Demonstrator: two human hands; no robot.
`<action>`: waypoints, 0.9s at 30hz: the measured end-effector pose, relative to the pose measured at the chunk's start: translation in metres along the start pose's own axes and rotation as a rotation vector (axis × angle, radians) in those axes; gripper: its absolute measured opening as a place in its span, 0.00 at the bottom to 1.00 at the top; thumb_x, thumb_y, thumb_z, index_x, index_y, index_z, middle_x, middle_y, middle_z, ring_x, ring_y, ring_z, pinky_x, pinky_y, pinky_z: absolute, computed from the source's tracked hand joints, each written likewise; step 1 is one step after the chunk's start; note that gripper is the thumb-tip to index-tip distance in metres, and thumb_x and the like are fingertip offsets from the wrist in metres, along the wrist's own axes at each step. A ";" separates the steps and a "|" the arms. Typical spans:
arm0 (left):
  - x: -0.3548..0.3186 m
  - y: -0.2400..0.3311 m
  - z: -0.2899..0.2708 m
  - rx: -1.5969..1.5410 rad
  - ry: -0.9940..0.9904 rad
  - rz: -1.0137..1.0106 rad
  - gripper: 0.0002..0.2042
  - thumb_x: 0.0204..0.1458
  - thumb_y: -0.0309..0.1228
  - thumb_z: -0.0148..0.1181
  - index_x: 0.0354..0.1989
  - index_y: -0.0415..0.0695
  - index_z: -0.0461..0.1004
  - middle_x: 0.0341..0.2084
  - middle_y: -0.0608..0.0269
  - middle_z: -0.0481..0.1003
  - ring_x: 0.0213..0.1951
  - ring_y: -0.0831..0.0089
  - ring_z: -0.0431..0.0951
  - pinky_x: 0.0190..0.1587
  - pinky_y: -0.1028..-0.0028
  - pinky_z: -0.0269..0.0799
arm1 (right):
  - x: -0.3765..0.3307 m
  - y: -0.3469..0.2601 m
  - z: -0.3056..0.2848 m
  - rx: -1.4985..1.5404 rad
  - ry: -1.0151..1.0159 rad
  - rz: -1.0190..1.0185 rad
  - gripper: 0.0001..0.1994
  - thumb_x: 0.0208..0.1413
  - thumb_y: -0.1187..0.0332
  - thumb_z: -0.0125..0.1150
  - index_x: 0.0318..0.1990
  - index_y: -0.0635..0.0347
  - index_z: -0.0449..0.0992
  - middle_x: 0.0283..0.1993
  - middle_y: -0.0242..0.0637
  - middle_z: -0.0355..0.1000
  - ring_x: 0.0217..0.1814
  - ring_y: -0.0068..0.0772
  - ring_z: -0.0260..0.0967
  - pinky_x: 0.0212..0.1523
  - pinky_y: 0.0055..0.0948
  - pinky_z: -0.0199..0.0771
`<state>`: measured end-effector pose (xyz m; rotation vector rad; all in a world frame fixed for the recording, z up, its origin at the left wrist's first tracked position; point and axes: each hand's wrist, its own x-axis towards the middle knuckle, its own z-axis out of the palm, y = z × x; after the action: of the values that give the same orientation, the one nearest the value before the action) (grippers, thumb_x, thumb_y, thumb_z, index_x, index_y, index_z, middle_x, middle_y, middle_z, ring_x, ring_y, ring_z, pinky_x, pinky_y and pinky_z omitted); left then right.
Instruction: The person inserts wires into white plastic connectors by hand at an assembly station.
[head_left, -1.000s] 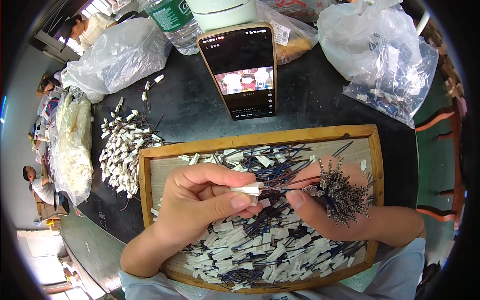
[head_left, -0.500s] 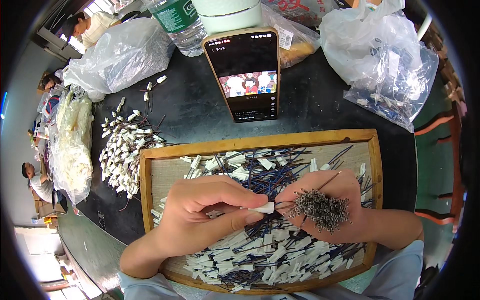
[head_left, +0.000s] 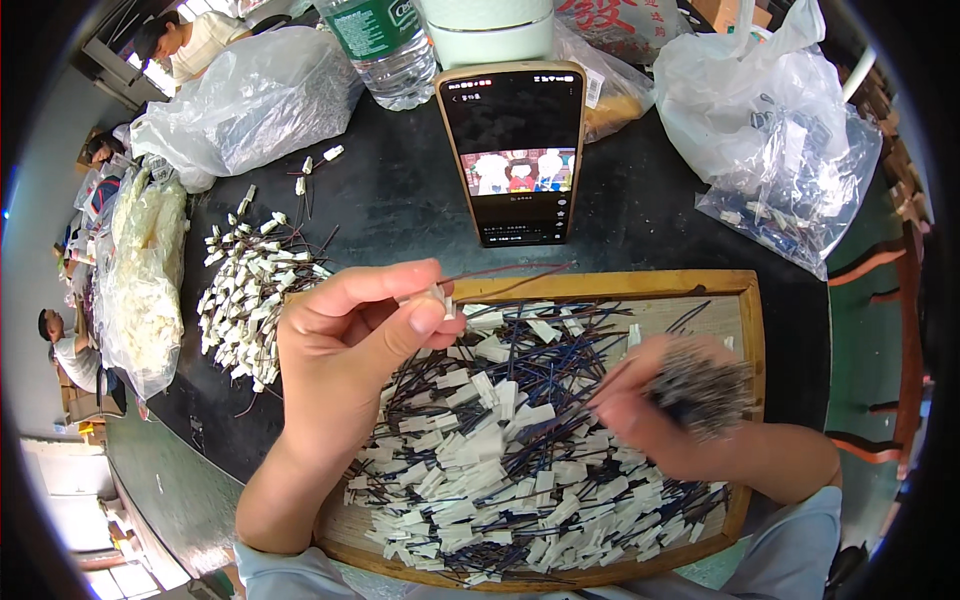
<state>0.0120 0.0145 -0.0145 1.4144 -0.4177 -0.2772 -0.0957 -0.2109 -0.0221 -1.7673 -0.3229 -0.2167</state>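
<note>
A round dark table (head_left: 690, 240) carries a wooden tray (head_left: 620, 287) heaped with white plugs on dark wires (head_left: 500, 450), a phone (head_left: 517, 150) propped beyond its far edge. The left hand (head_left: 345, 345) has lifted toward the tray's far left corner since a second ago, thumb and forefinger pinched on one white plug (head_left: 437, 297), its wires trailing right. The right hand (head_left: 660, 415), blurred, has pulled apart from it and seems closed around a bundle of wires (head_left: 700, 385), suggesting one piece is finished.
</note>
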 end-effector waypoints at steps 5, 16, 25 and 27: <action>-0.007 -0.003 0.013 -0.020 -0.054 -0.013 0.14 0.51 0.20 0.59 0.47 0.37 0.73 0.38 0.49 0.77 0.37 0.68 0.80 0.40 0.72 0.79 | -0.002 -0.006 0.012 0.187 0.038 0.220 0.08 0.51 0.74 0.63 0.37 0.63 0.71 0.25 0.34 0.70 0.26 0.16 0.68 0.23 0.21 0.62; -0.021 0.003 0.022 -0.257 -0.345 -0.029 0.13 0.48 0.12 0.58 0.44 0.32 0.73 0.40 0.48 0.75 0.42 0.68 0.78 0.47 0.73 0.75 | -0.005 -0.002 0.005 -0.048 0.084 0.105 0.05 0.50 0.76 0.62 0.29 0.64 0.70 0.21 0.33 0.67 0.19 0.21 0.63 0.20 0.23 0.59; -0.019 0.007 0.023 0.171 -0.343 0.158 0.08 0.45 0.18 0.64 0.35 0.33 0.76 0.32 0.47 0.77 0.34 0.64 0.80 0.37 0.72 0.76 | -0.004 -0.003 0.012 -0.004 0.201 0.122 0.07 0.49 0.74 0.62 0.27 0.64 0.69 0.17 0.30 0.63 0.17 0.16 0.58 0.18 0.21 0.57; -0.016 0.015 0.025 0.264 -0.377 0.238 0.09 0.43 0.17 0.64 0.34 0.33 0.76 0.31 0.48 0.77 0.35 0.63 0.80 0.37 0.72 0.76 | -0.006 -0.001 0.007 -0.027 0.161 0.121 0.07 0.49 0.74 0.62 0.27 0.64 0.69 0.17 0.30 0.63 0.17 0.16 0.58 0.17 0.21 0.57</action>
<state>-0.0142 0.0008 0.0007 1.5539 -0.9540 -0.3028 -0.1021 -0.2046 -0.0247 -1.7774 -0.0970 -0.2752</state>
